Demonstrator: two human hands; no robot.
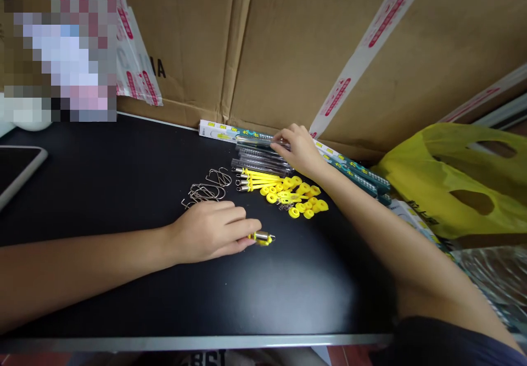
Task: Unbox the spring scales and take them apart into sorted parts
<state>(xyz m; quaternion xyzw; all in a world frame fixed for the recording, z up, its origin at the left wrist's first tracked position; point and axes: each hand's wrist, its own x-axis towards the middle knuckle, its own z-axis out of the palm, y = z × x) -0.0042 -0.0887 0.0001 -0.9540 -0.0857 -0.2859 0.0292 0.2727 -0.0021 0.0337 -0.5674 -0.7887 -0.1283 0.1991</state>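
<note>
My left hand [216,231] is closed around a yellow plastic piece with a silvery metal spring end [262,237], held low over the black table; most of that piece is hidden in my fingers. Farther back, my right hand [297,145] pinches a clear plastic tube [259,142] at the top of a pile of clear tubes [263,160]. Just below the pile lie several yellow rods with metal ends [257,180]. Beside them are scattered yellow caps and rings [304,193] and a few small springs [285,206]. Bent wire hooks [208,191] rest behind my left hand.
Long printed boxes [356,176] line the table's back edge against a large taped cardboard box [288,42]. To the right sit a yellow plastic bag [436,179] and clear wrapping [494,272]. A tablet-like device [18,171] lies at the far left of the black table [102,190].
</note>
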